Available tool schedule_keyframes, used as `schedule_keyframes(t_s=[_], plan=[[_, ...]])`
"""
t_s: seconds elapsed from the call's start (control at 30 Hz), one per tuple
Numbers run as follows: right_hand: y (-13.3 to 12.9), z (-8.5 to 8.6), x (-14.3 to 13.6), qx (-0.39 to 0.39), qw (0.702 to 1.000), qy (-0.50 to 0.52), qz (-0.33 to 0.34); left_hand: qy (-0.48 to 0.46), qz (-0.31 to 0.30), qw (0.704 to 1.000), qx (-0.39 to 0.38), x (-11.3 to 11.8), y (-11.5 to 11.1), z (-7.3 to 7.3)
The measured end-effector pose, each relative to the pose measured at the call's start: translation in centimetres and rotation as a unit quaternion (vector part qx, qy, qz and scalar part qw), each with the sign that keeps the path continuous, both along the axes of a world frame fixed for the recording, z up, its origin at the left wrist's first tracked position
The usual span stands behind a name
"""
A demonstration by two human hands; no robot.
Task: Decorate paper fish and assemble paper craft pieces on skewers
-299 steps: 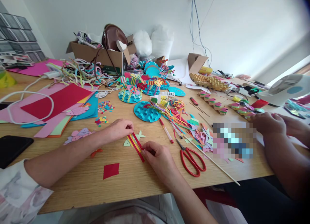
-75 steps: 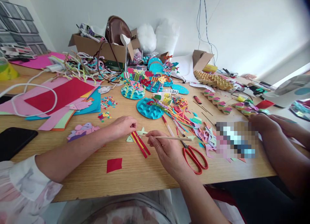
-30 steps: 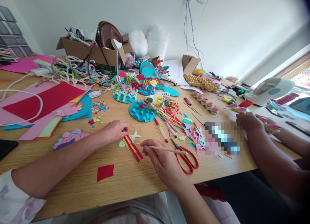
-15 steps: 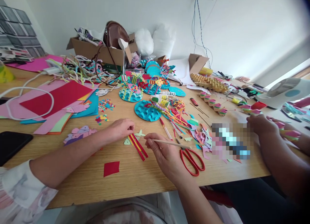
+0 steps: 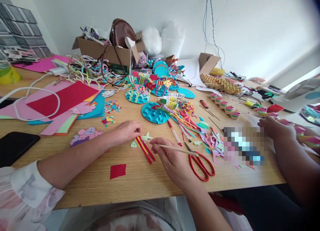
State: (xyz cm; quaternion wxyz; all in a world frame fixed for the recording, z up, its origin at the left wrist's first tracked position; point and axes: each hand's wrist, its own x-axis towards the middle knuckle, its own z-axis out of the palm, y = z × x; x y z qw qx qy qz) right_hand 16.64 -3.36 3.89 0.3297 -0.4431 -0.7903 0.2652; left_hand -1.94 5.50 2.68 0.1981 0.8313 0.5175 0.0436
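My right hand (image 5: pixel 171 154) holds a thin pale wooden stick (image 5: pixel 176 150) between thumb and fingers, its tip toward the light green paper fish (image 5: pixel 134 144). Closed in a pinch, my left hand (image 5: pixel 128 130) hovers or rests at the upper end of several red and yellow paper strips (image 5: pixel 148 153); what its fingertips hold is hidden. Another light green paper piece (image 5: pixel 147 136) lies between the hands. A red paper square (image 5: pixel 118 171) sits nearer the table edge. Beside my right wrist lie red-handled scissors (image 5: pixel 201 166).
Blue egg-carton bases (image 5: pixel 155 113), cut strips and paper scraps (image 5: pixel 212 141) spread across the middle. Coloured sheets (image 5: pixel 65 99) and a black phone (image 5: pixel 16 147) are at left. A co-worker's hand (image 5: pixel 276 131) is at right by pink-and-green carton pieces (image 5: pixel 226 108).
The whole scene has shifted slightly to the right in view. Both hands keep nearly the same pose, and the stick stays in my right hand.
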Motion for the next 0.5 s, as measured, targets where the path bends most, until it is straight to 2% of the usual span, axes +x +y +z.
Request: schedule_keyframes(t_s=[0.2, 0.5], plan=[[-1.04, 0.71, 0.6, -0.011, 1.0, -0.009, 0.0, -0.003, -0.004, 1.0, 0.002, -0.03, -0.02, -0.02], [-0.56, 0.36, 0.39, -0.007, 1.0, -0.005, -0.001, -0.004, -0.009, 1.0, 0.006, -0.13, 0.06, -0.14]])
